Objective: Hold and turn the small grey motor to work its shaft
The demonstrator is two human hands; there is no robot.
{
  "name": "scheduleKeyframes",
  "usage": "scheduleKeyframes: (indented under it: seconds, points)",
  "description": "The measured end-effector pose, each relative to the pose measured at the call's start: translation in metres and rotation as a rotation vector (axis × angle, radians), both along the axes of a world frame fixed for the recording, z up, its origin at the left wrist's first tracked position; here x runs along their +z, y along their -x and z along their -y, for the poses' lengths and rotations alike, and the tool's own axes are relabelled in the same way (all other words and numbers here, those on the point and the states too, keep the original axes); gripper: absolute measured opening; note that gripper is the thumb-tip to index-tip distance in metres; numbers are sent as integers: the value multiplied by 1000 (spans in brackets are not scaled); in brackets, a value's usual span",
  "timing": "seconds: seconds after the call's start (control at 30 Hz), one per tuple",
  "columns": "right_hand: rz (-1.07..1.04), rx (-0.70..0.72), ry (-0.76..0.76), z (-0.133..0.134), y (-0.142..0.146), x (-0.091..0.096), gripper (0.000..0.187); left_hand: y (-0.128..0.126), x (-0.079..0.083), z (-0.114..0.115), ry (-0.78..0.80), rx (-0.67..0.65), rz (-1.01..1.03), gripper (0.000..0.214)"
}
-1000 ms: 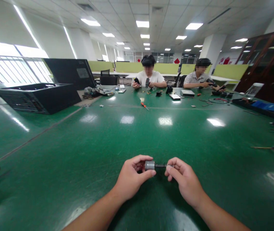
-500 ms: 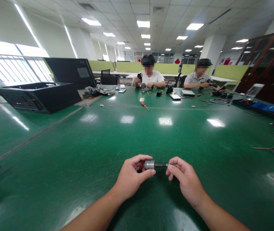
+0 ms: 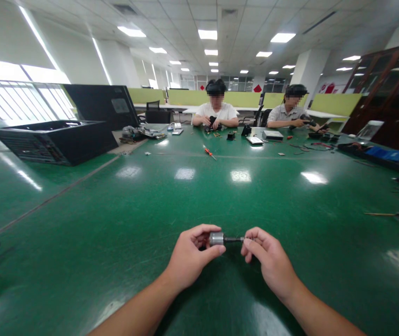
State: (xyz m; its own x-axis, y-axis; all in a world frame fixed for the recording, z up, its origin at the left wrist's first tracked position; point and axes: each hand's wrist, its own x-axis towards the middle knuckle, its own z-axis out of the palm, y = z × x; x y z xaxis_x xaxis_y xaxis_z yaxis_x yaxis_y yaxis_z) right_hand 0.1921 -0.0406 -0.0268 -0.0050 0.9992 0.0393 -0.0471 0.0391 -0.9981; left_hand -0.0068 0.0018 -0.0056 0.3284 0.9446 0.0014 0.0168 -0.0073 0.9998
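Observation:
A small silver cylinder (image 3: 216, 238) with a thin dark shaft (image 3: 233, 239) sticking out to the right is held just above the green table (image 3: 122, 219), near its front edge. My left hand (image 3: 189, 256) is closed round the cylinder, thumb under it and fingers over it. The far tip of the shaft is pinched between the fingertips of my right hand (image 3: 269, 262). Both forearms reach in from the bottom of the view.
A black open case (image 3: 57, 141) stands at the left, and behind it a dark panel (image 3: 103, 105). Two other people (image 3: 216, 114) (image 3: 290, 114) sit at the far edge amid small parts. An orange-handled screwdriver (image 3: 209, 152) lies mid-table; tools lie at the right edge.
My hands and the cylinder have stayed almost still. The person at the far middle raised a dark object and has lowered the hands back to the table.

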Motion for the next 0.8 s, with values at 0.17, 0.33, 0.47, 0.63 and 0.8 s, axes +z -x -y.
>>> scheduleKeyframes:
  seconds: [0.17,0.33,0.47,0.63,0.8]
  points:
    - [-1,-1,-5,0,0,0,25,0,-1,0,0,-2,-4,41]
    - [-7,-13,-8,0,1,1,26,0,-1,0,1,3,3,41]
    - [-23,-35,-14,1,1,3,27,1,0,-1,3,8,14,42]
    - [-109,-39,-41,-1,1,4,36,2,2,-2,-57,105,-67,38]
    - [-245,-49,1,-7,3,2,48,2,-1,-10,5,212,94,41]
